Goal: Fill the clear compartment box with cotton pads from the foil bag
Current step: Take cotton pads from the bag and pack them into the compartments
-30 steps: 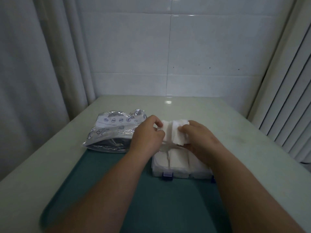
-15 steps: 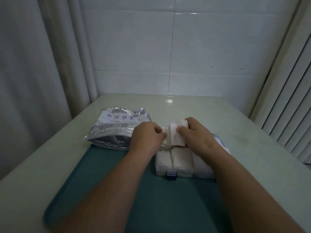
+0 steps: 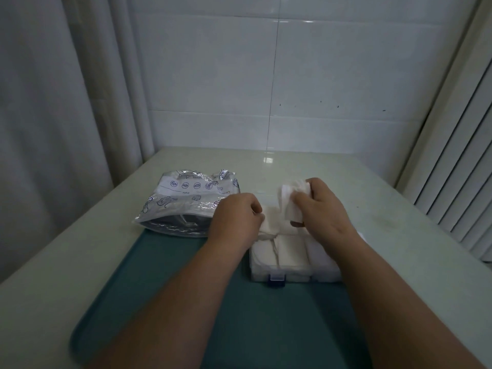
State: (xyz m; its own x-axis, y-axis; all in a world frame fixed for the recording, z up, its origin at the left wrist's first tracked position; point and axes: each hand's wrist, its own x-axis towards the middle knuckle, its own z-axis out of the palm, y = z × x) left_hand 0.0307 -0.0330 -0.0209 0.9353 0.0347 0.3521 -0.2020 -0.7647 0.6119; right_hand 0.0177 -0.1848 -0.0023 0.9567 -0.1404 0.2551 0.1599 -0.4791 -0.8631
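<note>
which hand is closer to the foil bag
Left. The left hand sits just right of the foil bag; the right hand is farther right, holding cotton pads above the clear compartment box.

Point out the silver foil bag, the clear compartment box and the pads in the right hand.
Crinkled silver foil bag (image 3: 186,201), head view, printed top face.
Clear plastic compartment box (image 3: 314,275), head view, near front wall.
Held stack of white cotton pads (image 3: 290,206), head view, broad front face.

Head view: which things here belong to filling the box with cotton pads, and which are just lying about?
In use: foil bag, clear compartment box, cotton pads, left hand, right hand.
Lying about: teal tray, table, curtain, window blinds.
</note>
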